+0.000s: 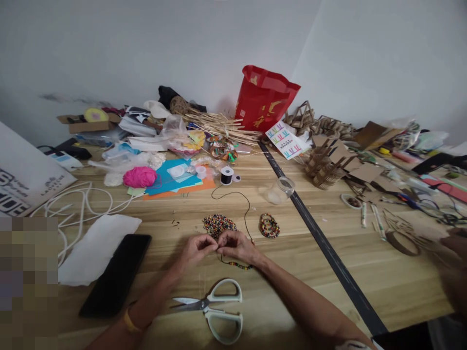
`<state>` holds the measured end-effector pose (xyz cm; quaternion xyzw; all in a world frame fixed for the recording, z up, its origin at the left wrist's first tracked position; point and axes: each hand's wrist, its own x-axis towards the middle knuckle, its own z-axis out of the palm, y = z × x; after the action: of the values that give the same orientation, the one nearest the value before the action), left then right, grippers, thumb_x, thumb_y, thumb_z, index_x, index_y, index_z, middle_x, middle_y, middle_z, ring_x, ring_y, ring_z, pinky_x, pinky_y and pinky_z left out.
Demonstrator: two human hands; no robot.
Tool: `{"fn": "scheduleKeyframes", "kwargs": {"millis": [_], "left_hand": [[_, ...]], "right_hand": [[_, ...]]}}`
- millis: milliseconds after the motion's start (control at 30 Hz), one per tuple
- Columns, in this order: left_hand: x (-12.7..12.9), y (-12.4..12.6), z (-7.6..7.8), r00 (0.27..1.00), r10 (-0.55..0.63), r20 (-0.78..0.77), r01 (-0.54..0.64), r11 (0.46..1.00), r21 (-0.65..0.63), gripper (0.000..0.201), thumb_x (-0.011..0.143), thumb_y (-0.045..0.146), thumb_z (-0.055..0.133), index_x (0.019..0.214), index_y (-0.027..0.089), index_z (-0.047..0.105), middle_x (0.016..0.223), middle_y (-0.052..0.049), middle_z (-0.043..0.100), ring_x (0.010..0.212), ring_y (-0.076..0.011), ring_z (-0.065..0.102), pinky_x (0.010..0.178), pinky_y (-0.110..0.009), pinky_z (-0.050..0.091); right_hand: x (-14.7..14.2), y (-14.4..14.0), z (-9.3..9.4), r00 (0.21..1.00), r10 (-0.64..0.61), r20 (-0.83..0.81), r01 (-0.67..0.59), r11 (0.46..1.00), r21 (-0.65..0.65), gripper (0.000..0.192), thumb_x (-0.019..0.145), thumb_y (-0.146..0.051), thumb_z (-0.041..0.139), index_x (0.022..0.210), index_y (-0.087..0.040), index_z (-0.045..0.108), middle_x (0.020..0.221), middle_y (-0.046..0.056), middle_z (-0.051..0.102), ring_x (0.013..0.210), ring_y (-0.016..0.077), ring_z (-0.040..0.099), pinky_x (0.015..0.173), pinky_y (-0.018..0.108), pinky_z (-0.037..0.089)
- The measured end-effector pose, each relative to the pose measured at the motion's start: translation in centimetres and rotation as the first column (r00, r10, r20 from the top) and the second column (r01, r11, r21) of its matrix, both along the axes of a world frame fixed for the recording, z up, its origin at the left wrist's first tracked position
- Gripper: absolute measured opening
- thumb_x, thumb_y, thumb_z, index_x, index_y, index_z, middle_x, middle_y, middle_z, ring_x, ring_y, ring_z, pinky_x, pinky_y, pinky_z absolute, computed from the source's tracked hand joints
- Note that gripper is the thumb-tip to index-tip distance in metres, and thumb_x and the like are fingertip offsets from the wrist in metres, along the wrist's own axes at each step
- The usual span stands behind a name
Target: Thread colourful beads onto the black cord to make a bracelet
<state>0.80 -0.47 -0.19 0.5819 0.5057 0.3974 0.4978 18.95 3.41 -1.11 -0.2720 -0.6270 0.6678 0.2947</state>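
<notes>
A: Big stuff first. Wooden surface [277, 272], cluttered all along the back. Red bag [263, 99] against the wall, cardboard pieces [330, 163] on the right side, black phone [116, 280] near left on a white sheet [95, 248].

B: And the hands?

A: I've got both low and centre. Left hand [197, 249] and right hand [237, 245] meet fingertip to fingertip, both pinched shut on a thin black cord [247, 214]. The cord runs up from them to a black spool [226, 175]. A short run of strung beads [239, 265] hangs from the cord just under the right hand.

B: Step?

A: I'd judge threading, one bead going onto the cord. The pinch itself is too small to see a bead in it.

B: Next move needs?

A: My guess: a steady cord end and another bead off the loose bead pile [219, 224], which sits just beyond the fingers.

B: Anything in the way?

A: Scissors [215, 308] lie between the forearms, close to the wrists. A finished bead coil [269, 225] rests right of the cord. Glass jar [280, 190] and pink yarn ball [139, 177] are farther back, well apart from the work. Someone else's hand [454, 240] shows at the right edge.
</notes>
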Motion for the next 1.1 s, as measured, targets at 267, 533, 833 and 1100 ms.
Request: {"fn": "scheduleKeyframes", "kwargs": {"millis": [267,533,833,1100], "left_hand": [[0.0,0.0,-0.6,1.0,0.014,-0.025,-0.014,1.0,0.004,0.015,0.07,0.028,0.064,0.064,0.014,0.066,0.062,-0.001,0.064,0.06,-0.015,0.055,0.059,-0.024,0.041],[-0.5,0.2,-0.5,1.0,-0.012,-0.002,0.012,1.0,-0.017,0.018,0.07,0.032,0.065,0.065,0.014,0.064,0.061,-0.001,0.061,0.061,-0.0143,0.053,0.059,-0.023,0.04],[0.1,-0.1,0.2,0.998,0.041,-0.042,-0.042,0.999,-0.032,0.033,0.077,0.045,0.054,0.061,0.017,0.058,0.058,0.001,0.056,0.059,-0.0152,0.051,0.057,-0.024,0.04],[0.4,-0.5,0.5,0.984,0.002,-0.18,0.012,0.997,0.075,0.026,0.077,0.036,0.053,0.058,0.017,0.055,0.056,0.003,0.051,0.058,-0.014,0.046,0.057,-0.023,0.035]], "right_hand": [[-0.1,-0.1,0.0,0.999,-0.029,0.021,0.028,0.999,0.046,0.036,0.071,-0.048,0.072,0.071,-0.015,0.057,0.064,-0.002,0.051,0.056,0.0086,0.043,0.053,0.021,0.034],[0.0,-0.2,0.1,0.998,-0.034,0.055,0.028,0.994,0.101,0.036,0.078,-0.05,0.064,0.074,-0.014,0.057,0.064,-0.002,0.05,0.054,0.0081,0.043,0.051,0.02,0.035],[0.1,-0.3,-0.2,1.0,-0.02,0.013,0.02,0.999,0.034,0.035,0.078,-0.049,0.065,0.076,-0.016,0.055,0.064,-0.002,0.051,0.054,0.0088,0.046,0.05,0.02,0.039],[0.0,-0.3,-0.2,0.996,-0.036,0.076,0.026,0.992,0.124,0.032,0.079,-0.046,0.065,0.075,-0.015,0.058,0.064,-0.002,0.05,0.057,0.0092,0.043,0.053,0.021,0.034]]}}
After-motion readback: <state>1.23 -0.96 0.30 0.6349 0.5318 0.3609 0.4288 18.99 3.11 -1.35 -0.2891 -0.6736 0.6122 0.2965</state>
